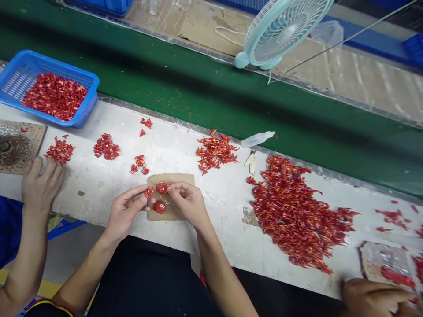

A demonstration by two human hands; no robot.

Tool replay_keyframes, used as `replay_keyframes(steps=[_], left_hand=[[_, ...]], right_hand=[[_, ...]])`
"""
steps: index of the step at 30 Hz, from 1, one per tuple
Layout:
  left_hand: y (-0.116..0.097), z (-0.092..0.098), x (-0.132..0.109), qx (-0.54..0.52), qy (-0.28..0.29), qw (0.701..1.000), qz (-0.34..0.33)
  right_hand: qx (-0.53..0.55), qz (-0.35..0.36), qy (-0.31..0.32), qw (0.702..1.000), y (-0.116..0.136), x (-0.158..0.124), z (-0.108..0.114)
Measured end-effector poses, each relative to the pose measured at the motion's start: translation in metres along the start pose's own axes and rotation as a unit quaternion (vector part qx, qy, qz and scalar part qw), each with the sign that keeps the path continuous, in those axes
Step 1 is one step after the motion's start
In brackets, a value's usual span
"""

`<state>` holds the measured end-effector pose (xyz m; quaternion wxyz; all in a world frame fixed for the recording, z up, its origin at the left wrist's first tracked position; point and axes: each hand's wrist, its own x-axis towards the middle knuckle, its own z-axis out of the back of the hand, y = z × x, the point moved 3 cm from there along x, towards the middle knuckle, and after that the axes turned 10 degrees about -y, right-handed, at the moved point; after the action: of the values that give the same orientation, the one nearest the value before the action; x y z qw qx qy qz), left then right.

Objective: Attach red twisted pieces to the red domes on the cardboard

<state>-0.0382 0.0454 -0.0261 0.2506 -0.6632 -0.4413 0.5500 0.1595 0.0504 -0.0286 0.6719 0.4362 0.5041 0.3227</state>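
Glossy red domes lie on brown cardboard.

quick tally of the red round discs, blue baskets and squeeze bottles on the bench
red round discs: 2
blue plastic basket: 1
plastic squeeze bottle: 1
total: 4

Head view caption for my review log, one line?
The left hand and right hand meet over two glossy red discs on a cardboard scrap.
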Motion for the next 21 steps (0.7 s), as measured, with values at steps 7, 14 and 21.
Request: replay_keyframes(steps=[7, 14, 21], left_hand=[[0.002, -0.010, 0.002, 0.005, 0.017, 1.000, 0.000], [0.008, -0.017, -0.002, 0.013, 0.037, 0.999, 0.006], [0.005, -0.021, -0.006, 0.034, 0.050, 0.998, -0.003]], right_hand=[[0.101, -0.094, 0.049, 0.989, 0.010, -0.012, 0.005], [0.118, -0.060, 0.091, 0.987, 0.019, -0.024, 0.001], [0.082, 0.029, 0.054, 0.995, 0.023, -0.029, 0.000]])
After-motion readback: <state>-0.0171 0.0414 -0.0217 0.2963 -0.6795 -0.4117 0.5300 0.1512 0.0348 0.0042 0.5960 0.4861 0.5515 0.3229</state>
